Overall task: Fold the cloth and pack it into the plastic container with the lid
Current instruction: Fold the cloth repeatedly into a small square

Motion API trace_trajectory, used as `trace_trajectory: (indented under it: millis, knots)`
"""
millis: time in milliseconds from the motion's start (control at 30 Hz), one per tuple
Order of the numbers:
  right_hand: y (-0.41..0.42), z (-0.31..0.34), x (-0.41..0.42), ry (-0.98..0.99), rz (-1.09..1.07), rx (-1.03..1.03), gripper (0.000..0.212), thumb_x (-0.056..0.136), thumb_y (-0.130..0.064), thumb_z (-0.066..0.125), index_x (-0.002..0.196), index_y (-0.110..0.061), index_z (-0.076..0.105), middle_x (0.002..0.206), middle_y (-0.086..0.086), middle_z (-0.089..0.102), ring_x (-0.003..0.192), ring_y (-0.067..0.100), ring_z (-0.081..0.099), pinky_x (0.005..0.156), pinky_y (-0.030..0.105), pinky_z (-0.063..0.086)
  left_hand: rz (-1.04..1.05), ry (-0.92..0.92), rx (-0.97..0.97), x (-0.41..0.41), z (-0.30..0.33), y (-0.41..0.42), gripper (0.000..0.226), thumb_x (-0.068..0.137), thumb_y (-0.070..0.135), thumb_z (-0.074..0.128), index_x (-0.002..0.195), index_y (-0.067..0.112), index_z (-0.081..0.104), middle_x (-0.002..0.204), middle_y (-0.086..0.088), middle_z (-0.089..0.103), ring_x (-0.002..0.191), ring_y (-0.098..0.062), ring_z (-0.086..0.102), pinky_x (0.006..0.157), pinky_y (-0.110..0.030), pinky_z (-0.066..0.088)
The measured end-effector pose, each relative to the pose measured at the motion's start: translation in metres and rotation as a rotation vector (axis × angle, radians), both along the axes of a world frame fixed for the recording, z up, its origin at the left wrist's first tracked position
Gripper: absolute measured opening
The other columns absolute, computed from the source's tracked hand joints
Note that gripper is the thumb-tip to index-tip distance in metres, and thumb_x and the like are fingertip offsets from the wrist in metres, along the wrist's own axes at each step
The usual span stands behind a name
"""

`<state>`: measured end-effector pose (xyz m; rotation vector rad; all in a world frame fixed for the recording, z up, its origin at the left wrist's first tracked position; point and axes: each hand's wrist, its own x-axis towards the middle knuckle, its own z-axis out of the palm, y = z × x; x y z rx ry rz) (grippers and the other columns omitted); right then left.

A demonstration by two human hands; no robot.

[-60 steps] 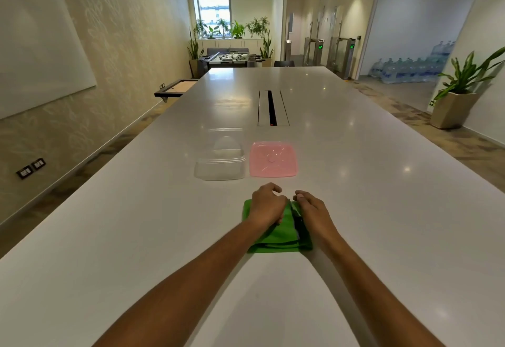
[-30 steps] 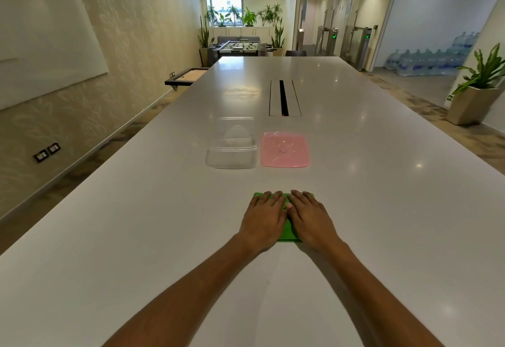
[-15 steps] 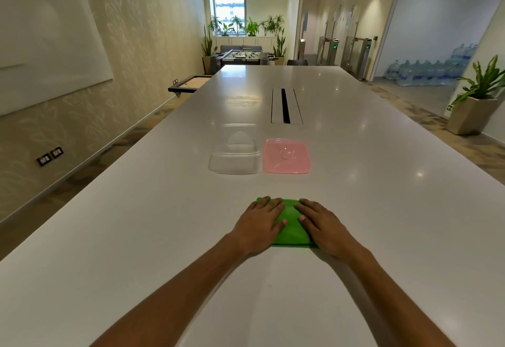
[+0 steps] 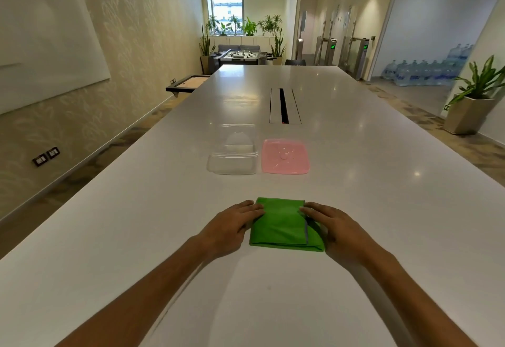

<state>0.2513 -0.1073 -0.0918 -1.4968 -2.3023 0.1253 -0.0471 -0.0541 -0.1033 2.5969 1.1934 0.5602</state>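
A green cloth (image 4: 281,223) lies folded into a small rectangle on the white table, close in front of me. My left hand (image 4: 232,225) rests flat at its left edge, fingertips touching the cloth. My right hand (image 4: 334,227) lies flat at its right edge, fingers over the folded side. Neither hand grips it. Farther back stands a clear plastic container (image 4: 233,152), uncovered and with nothing in it. Its pink lid (image 4: 284,156) lies flat just to the right of it.
A long white table (image 4: 382,182) stretches ahead, with a cable slot (image 4: 284,106) in its middle beyond the container. A potted plant (image 4: 472,106) stands on the floor at right, water bottles behind it.
Both hands pressed on top of the cloth, then slid apart to its left and right edges, uncovering the folded rectangle.
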Motion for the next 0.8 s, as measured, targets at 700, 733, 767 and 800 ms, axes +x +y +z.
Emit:
trace_trajectory:
  millis: [700,733,767,800]
  knots:
    - [0.031,0.022,-0.011,0.227,-0.072,-0.135,0.071,0.074,0.01,0.05,0.138,-0.022,0.048,0.147,-0.002,0.043,0.134,0.018,0.04,0.109,0.035,0.035,0.586,-0.758,-0.071,-0.01,0.005,0.035,0.046,0.086,-0.001,0.05,0.125,0.021,0.059,0.138,0.001,0.054,0.127,-0.015,0.049,0.102,-0.021,0.036]
    - [0.037,0.024,-0.012,0.23,-0.067,-0.147,0.072,0.074,0.011,0.049,0.138,-0.022,0.047,0.147,-0.001,0.042,0.134,0.019,0.04,0.109,0.037,0.036,0.634,-0.819,-0.093,-0.01,0.008,0.038,0.045,0.087,0.001,0.051,0.126,0.022,0.058,0.139,0.002,0.053,0.127,-0.015,0.049,0.1,-0.02,0.036]
    - [0.042,0.027,-0.013,0.236,-0.062,-0.156,0.073,0.074,0.011,0.048,0.139,-0.022,0.046,0.147,0.0,0.042,0.134,0.019,0.039,0.109,0.038,0.036,0.674,-0.861,-0.101,-0.011,0.011,0.042,0.043,0.088,0.003,0.052,0.127,0.022,0.057,0.14,0.001,0.052,0.126,-0.016,0.05,0.1,-0.02,0.036]
    - [0.049,0.03,-0.014,0.247,-0.059,-0.157,0.073,0.074,0.011,0.047,0.139,-0.021,0.046,0.146,0.001,0.043,0.134,0.02,0.04,0.109,0.038,0.036,0.711,-0.883,-0.098,-0.012,0.013,0.046,0.042,0.089,0.006,0.053,0.128,0.021,0.056,0.14,0.0,0.052,0.126,-0.018,0.05,0.1,-0.022,0.037]
